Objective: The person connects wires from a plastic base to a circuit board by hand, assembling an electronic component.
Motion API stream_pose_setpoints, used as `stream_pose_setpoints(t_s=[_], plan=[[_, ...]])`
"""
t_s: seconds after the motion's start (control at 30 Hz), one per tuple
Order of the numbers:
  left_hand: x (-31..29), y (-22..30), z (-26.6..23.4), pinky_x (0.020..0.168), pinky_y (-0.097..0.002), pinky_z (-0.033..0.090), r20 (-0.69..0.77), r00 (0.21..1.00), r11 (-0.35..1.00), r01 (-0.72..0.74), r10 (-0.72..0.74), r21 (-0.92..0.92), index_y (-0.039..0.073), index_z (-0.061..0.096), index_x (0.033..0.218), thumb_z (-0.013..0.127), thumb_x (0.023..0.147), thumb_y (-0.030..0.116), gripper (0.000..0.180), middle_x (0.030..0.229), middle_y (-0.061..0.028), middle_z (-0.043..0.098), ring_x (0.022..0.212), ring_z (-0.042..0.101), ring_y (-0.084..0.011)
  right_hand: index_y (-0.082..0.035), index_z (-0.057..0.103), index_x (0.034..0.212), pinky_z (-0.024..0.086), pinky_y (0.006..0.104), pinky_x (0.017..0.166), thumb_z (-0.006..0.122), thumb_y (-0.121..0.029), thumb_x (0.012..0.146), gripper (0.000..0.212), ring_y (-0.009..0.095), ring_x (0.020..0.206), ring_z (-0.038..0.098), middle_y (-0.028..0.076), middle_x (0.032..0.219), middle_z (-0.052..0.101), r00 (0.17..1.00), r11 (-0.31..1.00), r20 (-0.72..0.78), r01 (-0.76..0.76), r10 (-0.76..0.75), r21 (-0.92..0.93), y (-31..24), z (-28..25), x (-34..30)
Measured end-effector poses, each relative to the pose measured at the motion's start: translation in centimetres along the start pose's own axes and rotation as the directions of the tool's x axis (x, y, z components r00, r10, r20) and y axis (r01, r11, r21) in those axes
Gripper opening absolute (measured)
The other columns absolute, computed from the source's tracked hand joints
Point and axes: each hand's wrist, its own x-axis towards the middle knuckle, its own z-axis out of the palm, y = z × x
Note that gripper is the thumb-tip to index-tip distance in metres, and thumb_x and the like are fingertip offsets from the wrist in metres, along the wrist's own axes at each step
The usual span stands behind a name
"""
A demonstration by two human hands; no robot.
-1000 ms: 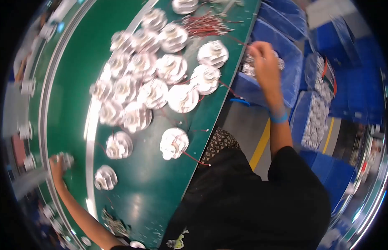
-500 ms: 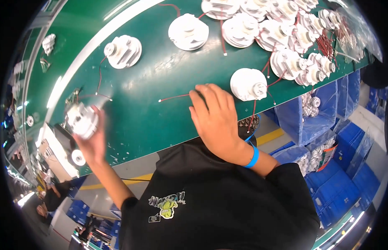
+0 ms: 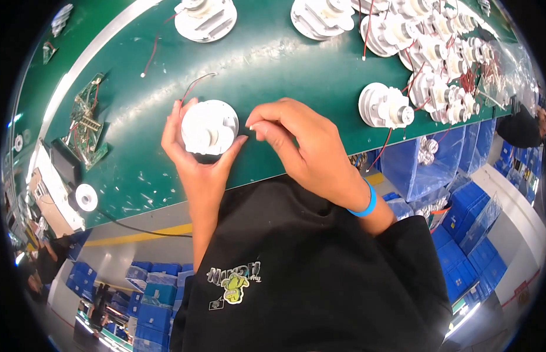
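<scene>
The left hand (image 3: 194,155) cups a white disc (image 3: 209,127) over the green surface (image 3: 296,70); the right hand (image 3: 305,146), fingers curled and empty, is just beside it.

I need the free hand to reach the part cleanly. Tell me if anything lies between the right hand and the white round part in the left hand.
Nothing visible does. The left hand cups the white round part; the right hand sits just beside it, only bare green table between.
</scene>
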Motion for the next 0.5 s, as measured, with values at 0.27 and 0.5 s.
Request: stream_pose_setpoints(t_s=[0.27,0.5], plan=[[-1.3,1.3,0.6,0.106,-0.0381,0.034,-0.03,0.985,0.984,0.173,-0.172,0.04,0.0,0.023,0.143,0.088,0.062,0.008,0.104,0.143,-0.0167,0.031,0.131,0.037,-0.0266,0.002,0.064,0.096,0.044,0.0309,0.056,0.06,-0.006,0.089,0.011,0.018,0.062,0.057,0.013,0.08,0.064,0.903,0.809,0.135,-0.427,0.409,0.404,0.4,0.2,-1.9],[1.3,1.9,-1.7,0.106,-0.0386,0.037,0.479,0.852,0.92,0.34,-0.213,-0.195,-0.001,0.024,0.146,0.073,0.068,0.0,0.093,0.15,-0.0189,0.027,0.135,0.035,-0.0272,0.001,0.067,0.094,0.043,0.0204,0.06,0.064,-0.004,0.086,0.01,0.005,0.071,0.054,0.004,0.084,0.065,0.876,0.756,0.182,-0.479,0.447,0.446,1.6,-1.0,-1.9]])
